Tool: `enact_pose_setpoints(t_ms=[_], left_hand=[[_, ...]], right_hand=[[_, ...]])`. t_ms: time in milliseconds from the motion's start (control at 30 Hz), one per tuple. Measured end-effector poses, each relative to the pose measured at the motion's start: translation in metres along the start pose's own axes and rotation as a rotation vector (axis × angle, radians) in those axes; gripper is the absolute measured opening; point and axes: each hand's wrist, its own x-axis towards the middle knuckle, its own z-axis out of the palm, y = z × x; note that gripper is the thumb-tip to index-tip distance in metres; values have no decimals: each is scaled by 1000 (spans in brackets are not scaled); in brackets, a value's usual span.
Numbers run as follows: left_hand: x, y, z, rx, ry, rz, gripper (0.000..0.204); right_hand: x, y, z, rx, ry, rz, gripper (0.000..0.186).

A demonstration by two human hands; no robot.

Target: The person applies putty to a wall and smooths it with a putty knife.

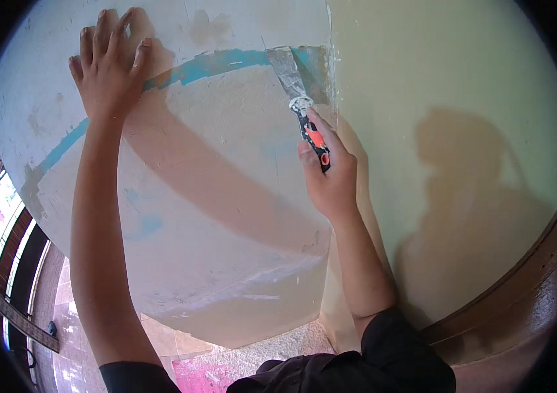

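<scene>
My right hand (332,167) grips a putty knife (288,71) by its black and orange handle. The wide metal blade, smeared with white filler, lies against the wall at the right end of a turquoise band (219,62), close to the corner. Filler also cakes the collar between blade and handle. To the left, my left hand (109,69) rests on the pale wall (226,144) with its fingers spread and nothing in it. Its wrist crosses in front of the turquoise band.
A yellow-green wall (383,78) meets the pale one at a corner on the right and carries my shadow. Brown wood (520,295) edges the lower right. Below lie a tiled floor (72,354) and a white and pink surface (226,367). A railing (13,308) stands at far left.
</scene>
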Motion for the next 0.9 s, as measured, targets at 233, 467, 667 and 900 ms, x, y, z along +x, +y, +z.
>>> enact_pose_setpoints(t_ms=[233,467,667,900], left_hand=[[3,5,-4,26,-17,-7,60],[-1,2,-5,24,-26,-14,60],[1,-1,-5,-11,9,3,58],[-1,-2,-3,13,2,7,59]], right_hand=[[-3,20,-6,7,134,-69,46],[-1,16,-8,-10,109,-22,44],[5,9,-6,58,135,3,45],[7,12,-10,71,165,43,44]])
